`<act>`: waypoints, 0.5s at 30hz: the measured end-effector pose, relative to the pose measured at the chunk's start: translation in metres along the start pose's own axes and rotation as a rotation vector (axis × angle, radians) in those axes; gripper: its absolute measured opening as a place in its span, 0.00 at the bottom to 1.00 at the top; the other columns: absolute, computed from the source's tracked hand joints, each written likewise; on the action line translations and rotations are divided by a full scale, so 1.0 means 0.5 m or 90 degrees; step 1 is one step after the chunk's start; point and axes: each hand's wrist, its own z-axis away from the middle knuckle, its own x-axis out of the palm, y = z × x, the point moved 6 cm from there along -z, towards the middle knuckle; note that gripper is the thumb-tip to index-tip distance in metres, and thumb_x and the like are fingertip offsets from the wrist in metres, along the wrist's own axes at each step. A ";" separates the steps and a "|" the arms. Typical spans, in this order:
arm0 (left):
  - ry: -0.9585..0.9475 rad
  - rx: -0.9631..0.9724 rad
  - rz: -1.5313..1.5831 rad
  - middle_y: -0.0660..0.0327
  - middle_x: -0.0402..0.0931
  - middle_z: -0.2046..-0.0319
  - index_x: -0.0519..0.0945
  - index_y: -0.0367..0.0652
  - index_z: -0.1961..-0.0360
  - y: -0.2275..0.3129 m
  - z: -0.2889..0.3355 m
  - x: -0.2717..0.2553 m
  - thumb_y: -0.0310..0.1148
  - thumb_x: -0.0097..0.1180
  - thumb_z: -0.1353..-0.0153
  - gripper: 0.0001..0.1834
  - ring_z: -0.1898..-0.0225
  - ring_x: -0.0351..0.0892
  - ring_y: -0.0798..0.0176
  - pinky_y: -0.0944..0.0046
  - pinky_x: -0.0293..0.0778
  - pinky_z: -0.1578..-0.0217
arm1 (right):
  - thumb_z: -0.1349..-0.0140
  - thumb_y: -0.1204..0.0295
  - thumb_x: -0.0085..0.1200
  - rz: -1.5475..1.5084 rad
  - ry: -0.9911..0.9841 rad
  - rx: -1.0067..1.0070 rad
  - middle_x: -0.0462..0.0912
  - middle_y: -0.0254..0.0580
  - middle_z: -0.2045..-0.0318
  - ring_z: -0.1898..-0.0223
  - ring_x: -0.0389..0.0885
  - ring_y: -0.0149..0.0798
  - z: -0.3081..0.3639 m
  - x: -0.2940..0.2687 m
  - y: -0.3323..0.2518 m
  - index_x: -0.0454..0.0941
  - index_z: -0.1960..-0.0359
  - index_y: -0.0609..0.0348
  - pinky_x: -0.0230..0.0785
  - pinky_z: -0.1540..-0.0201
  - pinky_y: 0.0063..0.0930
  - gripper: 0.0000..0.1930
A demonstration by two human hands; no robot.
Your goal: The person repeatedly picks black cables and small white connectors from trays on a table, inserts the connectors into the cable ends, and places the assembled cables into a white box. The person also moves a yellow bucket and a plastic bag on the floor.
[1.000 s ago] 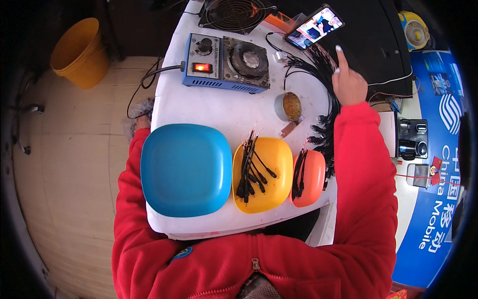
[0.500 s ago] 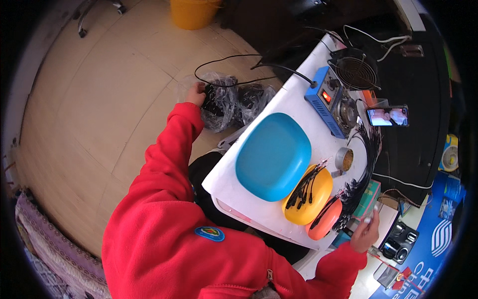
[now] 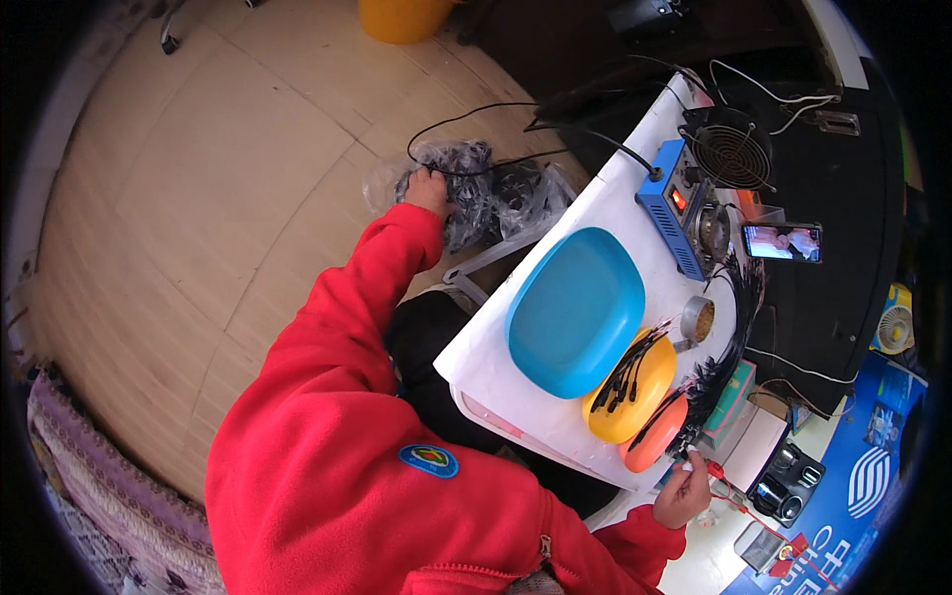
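Low to the left of the table, my left hand is closed on a clear plastic bag with black things inside; its fingertips are partly hidden. Beyond the table's near right corner, my right hand pinches a small white object, too small to name. Close to that hand is an orange tray with black cable pieces in it. Several black cables with plug ends lie in the yellow tray beside it. A larger blue tray sits on the white table.
A blue box with a lit red switch stands farther back, near a round fan. A phone leans behind it. A small round tin and a long bundle of black cables line the table's right side. An orange bucket is on the floor.
My left hand has shifted over the bag, farther onto it from its left edge. My right hand has come down and left, toward the table's corner. The whole view has shifted slightly.
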 end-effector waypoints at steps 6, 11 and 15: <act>0.137 -0.051 -0.266 0.52 0.75 0.61 0.78 0.39 0.63 0.048 -0.031 0.105 0.33 0.40 0.38 0.14 0.55 0.72 0.50 0.51 0.70 0.62 | 0.46 0.85 0.43 -0.035 -0.014 0.000 0.79 0.48 0.79 0.81 0.78 0.40 -0.001 0.022 -0.028 0.78 0.59 0.69 0.66 0.78 0.29 0.15; 0.074 -0.103 -0.182 0.48 0.78 0.63 0.78 0.38 0.64 0.044 -0.050 0.100 0.32 0.49 0.42 0.11 0.59 0.77 0.46 0.48 0.73 0.60 | 0.46 0.84 0.43 -0.052 0.002 -0.005 0.79 0.47 0.79 0.81 0.78 0.39 0.009 0.026 -0.034 0.78 0.59 0.69 0.66 0.77 0.27 0.14; -0.006 -0.132 0.180 0.42 0.80 0.64 0.78 0.34 0.64 -0.052 -0.051 0.061 0.33 0.66 0.61 0.21 0.57 0.80 0.41 0.54 0.75 0.52 | 0.47 0.84 0.44 -0.061 -0.008 0.018 0.79 0.48 0.79 0.81 0.77 0.40 0.023 0.024 -0.024 0.79 0.59 0.68 0.66 0.77 0.30 0.15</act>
